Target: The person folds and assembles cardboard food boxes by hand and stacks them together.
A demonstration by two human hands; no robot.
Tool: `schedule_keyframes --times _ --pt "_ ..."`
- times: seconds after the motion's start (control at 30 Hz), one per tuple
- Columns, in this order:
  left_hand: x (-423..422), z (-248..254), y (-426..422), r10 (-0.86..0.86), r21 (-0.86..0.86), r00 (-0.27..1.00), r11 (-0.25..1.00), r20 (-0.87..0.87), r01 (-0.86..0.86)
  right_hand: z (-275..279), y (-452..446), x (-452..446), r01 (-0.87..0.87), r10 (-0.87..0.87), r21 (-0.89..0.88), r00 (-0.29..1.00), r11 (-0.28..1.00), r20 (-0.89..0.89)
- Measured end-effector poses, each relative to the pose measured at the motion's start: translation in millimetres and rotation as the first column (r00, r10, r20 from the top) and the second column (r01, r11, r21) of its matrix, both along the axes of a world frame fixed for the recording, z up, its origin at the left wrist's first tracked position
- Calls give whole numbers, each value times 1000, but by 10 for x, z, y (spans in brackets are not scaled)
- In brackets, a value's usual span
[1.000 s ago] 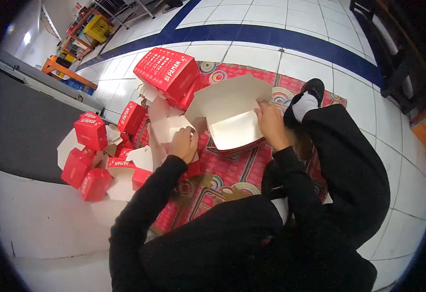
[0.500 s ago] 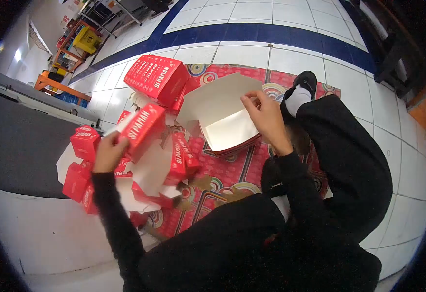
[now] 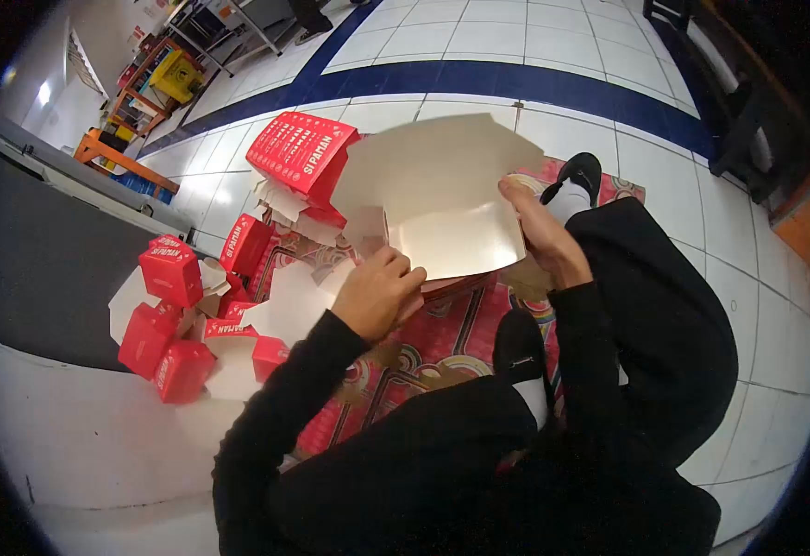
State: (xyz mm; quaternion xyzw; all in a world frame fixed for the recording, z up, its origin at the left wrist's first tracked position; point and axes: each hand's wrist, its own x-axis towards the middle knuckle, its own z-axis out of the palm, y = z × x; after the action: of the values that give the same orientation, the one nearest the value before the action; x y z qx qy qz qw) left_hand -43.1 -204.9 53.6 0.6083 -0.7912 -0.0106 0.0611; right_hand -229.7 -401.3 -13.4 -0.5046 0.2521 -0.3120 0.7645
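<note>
In front of me a partly folded paper food box (image 3: 446, 185) shows its pale inside, with its large back flap raised. My right hand (image 3: 551, 239) grips its right side, thumb near the upper edge. My left hand (image 3: 382, 292) is closed at its near left corner, by a small upright side flap (image 3: 368, 230). The box's red outside is mostly hidden from me. Below it, edges of a stack of flat cartons (image 3: 460, 287) peek out. Left of my hands lie several folded red boxes marked SI PAMAN (image 3: 171, 269), jumbled together.
A patterned red mat (image 3: 456, 324) lies under the boxes on white tiles (image 3: 571, 120). A larger red SI PAMAN box (image 3: 303, 153) rests at its far left. My shoes (image 3: 521, 347) flank the work spot. A dark grey cabinet (image 3: 62, 269) stands left.
My left hand has let go of a red SI PAMAN box on the left and come right to the pale box. My right hand has moved right and down onto its side.
</note>
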Motion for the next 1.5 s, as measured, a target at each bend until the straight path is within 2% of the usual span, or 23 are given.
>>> schedule_keyframes --times 0.03,0.1,0.13,0.17,0.23,0.27,0.3,0.33,0.4,0.43,0.47,0.57,0.63,0.7,0.77,0.87,0.93,1.0,1.07,1.17,1.4,1.47,1.5 --pt "17 -126 -16 -5 -2 1000 1000 4 5 -156 -43 71 5 -5 -2 1000 1000 4" --pt "70 -309 -32 22 -2 999 1000 -48 -22 -355 -72 207 236 -338 -345 901 908 -272" --pt "118 -351 -35 -48 -103 994 994 -95 38 -367 -47 256 276 -390 -366 874 889 -290" --pt "148 -387 -9 -45 -100 994 994 -95 36 -375 -38 302 274 -388 -364 875 890 -291" --pt "142 -382 35 111 -388 943 891 -313 -234 -308 1 368 209 -361 -413 870 887 -336" --pt "252 -550 46 159 -339 865 874 -477 -348 -277 27 405 210 -368 -419 864 883 -344" --pt "273 -626 23 159 -337 864 875 -478 -348 -331 11 435 209 -369 -418 862 884 -347" --pt "283 -691 -4 282 -104 552 818 -785 -565 -381 2 487 218 -372 -447 881 868 -293" --pt "375 -788 -59 407 237 152 754 -901 -613 -419 2 556 223 -369 -477 899 850 -237" --pt "422 -837 -87 445 390 -67 692 -893 -607 -406 29 580 235 -376 -480 900 845 -222" --pt "513 -1020 -117 475 399 -32 697 -879 -596 -392 46 593 249 -386 -483 899 839 -207" --pt "457 -941 -122 567 440 50 689 -822 -576 -367 41 611 305 -443 -425 854 852 -274" --pt "509 -1008 -112 524 300 228 735 -821 -609 -337 44 612 317 -461 -441 845 840 -272" --pt "559 -1056 -104 544 308 241 727 -803 -614 -326 42 626 328 -479 -458 836 826 -266" --pt "596 -1096 -88 564 315 257 720 -785 -619 -347 44 645 233 -426 -498 847 836 -319" --pt "612 -1156 -53 534 270 262 720 -804 -640 -327 75 614 194 -407 -502 841 843 -358" --pt "611 -1197 -52 479 234 241 734 -844 -637 -449 67 613 211 -408 -494 850 843 -333" --pt "605 -1174 -43 505 254 241 723 -829 -642 -498 42 581 226 -408 -486 859 844 -309" --pt "579 -1129 -38 532 276 240 712 -812 -646 -482 15 525 133 -345 -469 847 873 -404" --pt "582 -1119 -37 555 291 234 696 -798 -657 -620 -53 534 108 -290 -461 892 881 -346" --pt "620 -1155 -13 534 282 251 723 -808 -630 -554 -39 531 71 -290 -524 891 849 -349" --pt "597 -1146 -11 538 288 251 723 -805 -628 -667 -120 542 45 -165 -354 935 934 -315" --pt "587 -1149 -11 530 274 255 723 -808 -634 -701 -138 531 46 -166 -356 935 933 -315"
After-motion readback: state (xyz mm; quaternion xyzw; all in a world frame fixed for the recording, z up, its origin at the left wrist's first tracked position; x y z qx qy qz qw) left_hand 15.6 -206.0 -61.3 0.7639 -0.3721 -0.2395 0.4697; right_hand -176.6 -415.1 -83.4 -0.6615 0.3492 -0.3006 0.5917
